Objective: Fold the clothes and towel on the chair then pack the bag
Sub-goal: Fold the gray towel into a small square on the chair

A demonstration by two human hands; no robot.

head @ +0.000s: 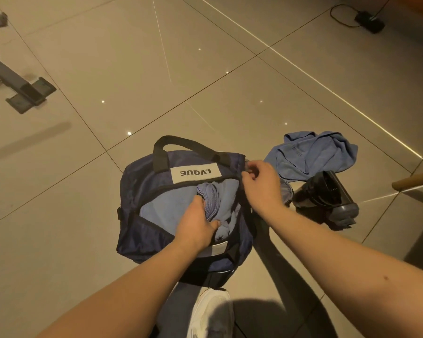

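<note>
A navy bag with a black handle and a white label stands open on the tiled floor. Blue folded clothes lie inside it. My left hand reaches into the opening and grips a bunched blue cloth there. My right hand pinches the bag's right rim near the zip end. A crumpled blue towel lies on the floor to the right of the bag.
A dark bottle lies on its side right of the bag. A wooden chair leg enters at the right edge. A grey metal stand foot sits far left, a black adapter with cable far right. My white shoe is below the bag.
</note>
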